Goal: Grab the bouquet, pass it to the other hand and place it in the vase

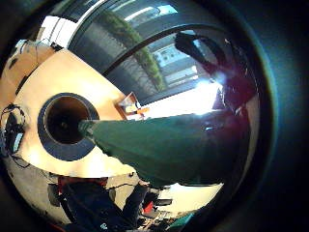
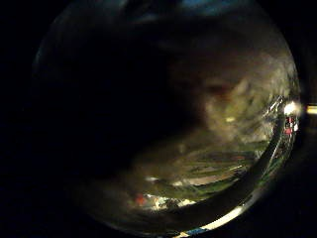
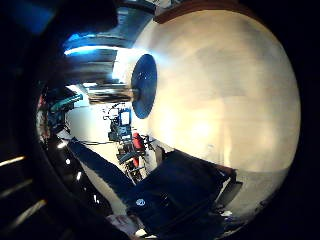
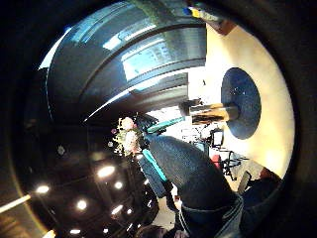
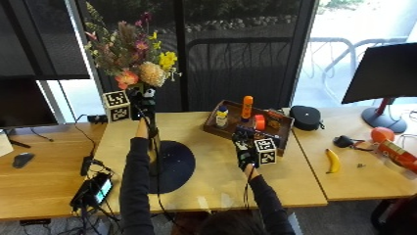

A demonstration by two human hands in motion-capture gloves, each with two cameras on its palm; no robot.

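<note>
My left hand [image 5: 143, 105] is raised above the table and grips the stems of the bouquet [image 5: 127, 54], a bunch of pink, yellow and orange flowers with greenery. The green stems [image 1: 159, 147] run down from the palm, and their end sits at the mouth of the vase [image 1: 67, 118]. I cannot tell whether the tip is inside. The tall narrow vase [image 5: 155, 152] stands on a dark round mat [image 5: 176, 169]. My right hand [image 5: 247, 149] hovers low over the table to the right of the mat, holding nothing. Its thumb side view shows the bouquet [image 4: 126, 134] and the vase [image 4: 210, 113].
A wooden tray [image 5: 224, 128] with bottles stands behind my right hand, and a black pouch [image 5: 305, 117] lies to its right. A banana [image 5: 333, 160] lies further right. A monitor [image 5: 384, 73] stands at the far right, and a device with cables [image 5: 94, 188] lies at the front left.
</note>
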